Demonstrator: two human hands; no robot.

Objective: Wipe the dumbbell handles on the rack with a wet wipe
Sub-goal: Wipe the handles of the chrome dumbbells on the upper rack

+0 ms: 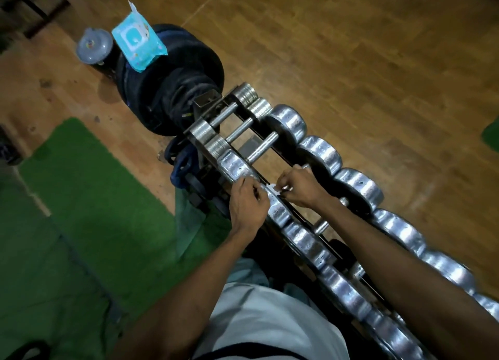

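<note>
A person's left hand (247, 203) and right hand (299, 188) meet over a rack (205, 149) of silver dumbbells (318, 150), fingers of both pinching a small white wet wipe (271, 189) between them. The wipe looks soft and limp, best held bunched; the steel handles (263, 150) seem hard and heavy. A blue wipe pack (137, 39) rests on black weight plates (167, 84) beyond. Bulky dumbbell heads crowd each handle.
</note>
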